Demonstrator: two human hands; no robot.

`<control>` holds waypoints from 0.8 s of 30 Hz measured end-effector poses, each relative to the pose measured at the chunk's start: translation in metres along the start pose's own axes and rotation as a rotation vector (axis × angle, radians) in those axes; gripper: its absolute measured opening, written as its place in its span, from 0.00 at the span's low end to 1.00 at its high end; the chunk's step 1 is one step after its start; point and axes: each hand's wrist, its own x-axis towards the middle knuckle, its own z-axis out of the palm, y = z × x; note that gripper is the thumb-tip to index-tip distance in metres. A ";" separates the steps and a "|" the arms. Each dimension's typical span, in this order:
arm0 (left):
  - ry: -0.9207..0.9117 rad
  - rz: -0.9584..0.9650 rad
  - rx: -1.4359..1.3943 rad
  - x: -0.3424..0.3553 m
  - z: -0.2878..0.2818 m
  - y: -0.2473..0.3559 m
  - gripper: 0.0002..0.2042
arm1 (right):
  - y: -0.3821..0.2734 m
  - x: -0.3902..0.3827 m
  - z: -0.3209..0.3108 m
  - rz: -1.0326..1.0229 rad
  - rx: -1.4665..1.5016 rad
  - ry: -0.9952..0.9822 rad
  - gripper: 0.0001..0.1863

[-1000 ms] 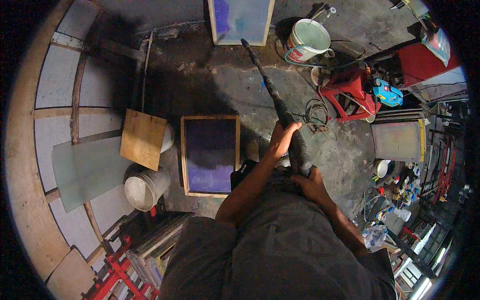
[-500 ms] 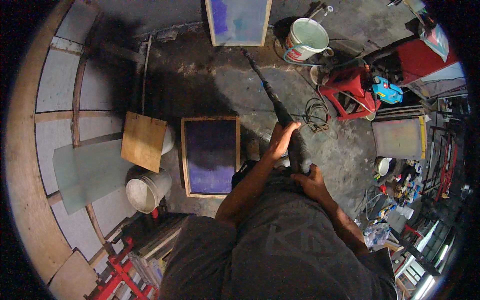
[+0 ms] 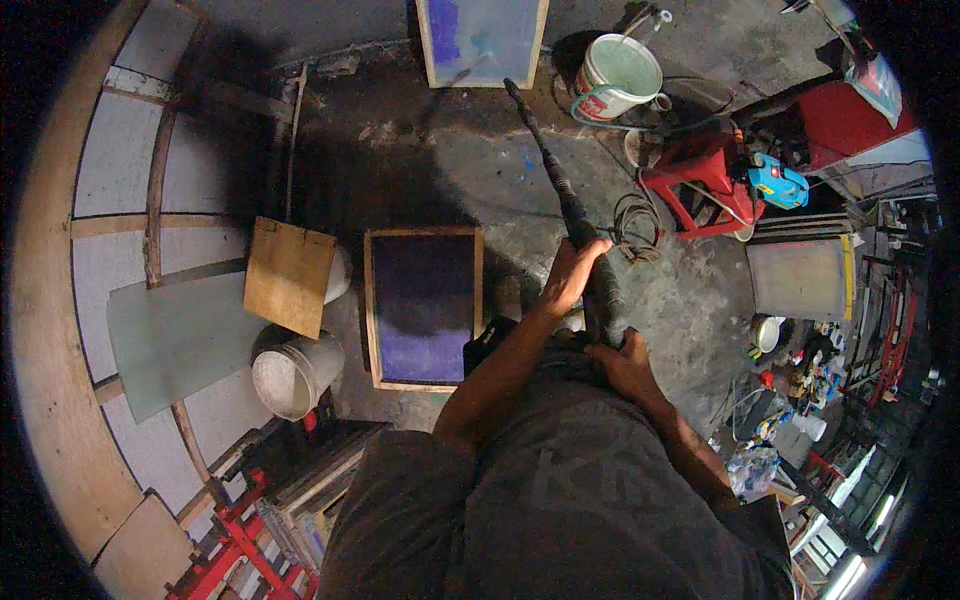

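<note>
With both hands I hold a long black pressure washer lance [image 3: 560, 185], its thin tip pointing up and away from me. My left hand [image 3: 578, 272] is wrapped round the middle of its thick part. At the near end, close to my body, my right hand [image 3: 625, 358] closes on the grip; the trigger is hidden. Just beyond the tip, a wood-framed screen [image 3: 487, 40] with a purple patch on the left of its pale mesh leans at the wall. A second wood-framed screen [image 3: 424, 340], dark purple, stands left of my arms.
A white bucket [image 3: 624, 108] of liquid with a hose stands far right. Near it, a red plastic stool [image 3: 690, 170] bears a blue machine [image 3: 778, 182], with a coiled hose [image 3: 637, 226] on the floor. Left are a wooden board [image 3: 289, 272], a pale bucket [image 3: 287, 383] and a glass sheet [image 3: 180, 335].
The lance's tip has swung slightly right along the lower edge of the far screen. Both hands keep their grip.
</note>
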 end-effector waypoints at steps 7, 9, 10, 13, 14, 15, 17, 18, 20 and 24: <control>0.050 -0.030 0.087 -0.001 0.001 0.001 0.23 | -0.005 -0.004 -0.001 -0.016 0.138 -0.024 0.19; 0.012 -0.033 0.088 0.002 0.002 -0.001 0.23 | 0.012 0.004 -0.003 0.004 0.142 -0.073 0.18; -0.021 -0.054 0.084 0.002 0.003 0.000 0.23 | 0.014 0.006 -0.004 0.015 0.142 -0.094 0.18; 0.009 -0.046 0.072 -0.002 0.001 0.000 0.23 | 0.010 0.005 -0.006 0.060 0.158 -0.133 0.20; 0.040 -0.033 0.068 -0.004 0.000 0.000 0.23 | 0.005 0.003 -0.007 0.077 0.162 -0.133 0.20; 0.106 -0.111 0.129 0.003 -0.002 -0.012 0.22 | -0.003 0.001 -0.009 0.094 0.165 -0.134 0.21; 0.097 -0.107 0.103 -0.005 0.004 0.002 0.22 | 0.016 0.006 -0.007 0.102 0.107 -0.048 0.21; 0.098 -0.101 0.088 -0.008 0.006 0.009 0.22 | 0.057 0.019 -0.002 0.087 0.039 0.035 0.21; 0.005 -0.092 0.081 -0.006 0.005 0.012 0.22 | 0.043 0.018 0.002 0.084 0.004 0.069 0.21; -0.028 -0.042 0.016 -0.003 0.001 0.004 0.22 | -0.007 -0.002 -0.002 0.146 0.098 -0.039 0.21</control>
